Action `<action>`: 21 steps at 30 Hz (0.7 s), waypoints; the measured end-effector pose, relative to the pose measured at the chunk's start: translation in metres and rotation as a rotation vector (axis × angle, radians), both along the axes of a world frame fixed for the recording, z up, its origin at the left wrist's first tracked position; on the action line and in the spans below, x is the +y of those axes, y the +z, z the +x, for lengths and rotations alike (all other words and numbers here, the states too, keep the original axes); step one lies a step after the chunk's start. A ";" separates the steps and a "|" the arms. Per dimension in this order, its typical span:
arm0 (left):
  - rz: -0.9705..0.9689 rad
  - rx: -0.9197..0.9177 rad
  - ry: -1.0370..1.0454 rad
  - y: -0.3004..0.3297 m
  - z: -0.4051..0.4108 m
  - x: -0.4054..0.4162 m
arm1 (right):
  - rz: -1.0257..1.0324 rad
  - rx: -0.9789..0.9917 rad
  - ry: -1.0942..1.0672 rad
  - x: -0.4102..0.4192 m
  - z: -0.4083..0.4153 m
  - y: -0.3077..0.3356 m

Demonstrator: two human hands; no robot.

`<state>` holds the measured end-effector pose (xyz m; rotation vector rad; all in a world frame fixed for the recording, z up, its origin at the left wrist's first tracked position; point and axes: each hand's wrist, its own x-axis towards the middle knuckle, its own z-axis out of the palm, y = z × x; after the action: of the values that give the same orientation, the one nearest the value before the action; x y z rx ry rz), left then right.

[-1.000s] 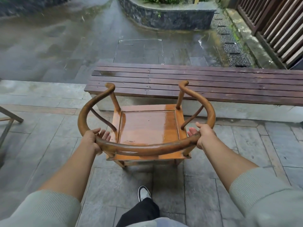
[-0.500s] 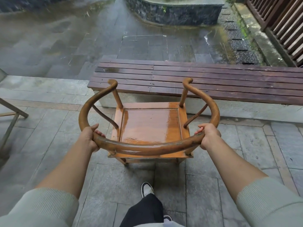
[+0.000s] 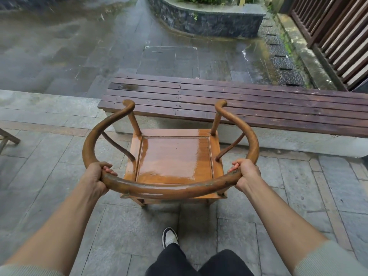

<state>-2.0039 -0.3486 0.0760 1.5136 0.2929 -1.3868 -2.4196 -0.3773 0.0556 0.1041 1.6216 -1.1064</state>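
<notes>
Wet paving (image 3: 49, 176), bench (image 3: 278, 108) just beyond chair (image 3: 175, 156)

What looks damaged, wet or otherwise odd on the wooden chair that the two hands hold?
The chair's seat shines with a film of water. The curved top rail shows dark, scuffed patches near the right hand. The bench behind has a wet patch near its left end. Nothing looks broken.

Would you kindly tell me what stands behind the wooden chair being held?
Behind the chair runs a dark slatted bench on a pale stone base, with wet paving beyond. The chair covers part of that base, so whether they touch cannot be seen.
</notes>
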 end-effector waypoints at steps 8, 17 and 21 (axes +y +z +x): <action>0.004 0.000 0.121 0.005 -0.051 0.037 | -0.053 0.006 0.121 -0.030 -0.038 0.001; -0.078 0.032 0.540 -0.009 -0.113 0.135 | -0.149 -0.002 0.506 -0.091 -0.021 0.011; -0.051 -0.019 0.799 -0.014 -0.134 0.183 | -0.159 -0.039 0.756 -0.115 0.025 0.008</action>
<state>-2.1374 -0.1657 0.0618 1.1632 0.7485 -0.7309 -2.3946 -0.4922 0.0640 -0.5483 1.3468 -0.6270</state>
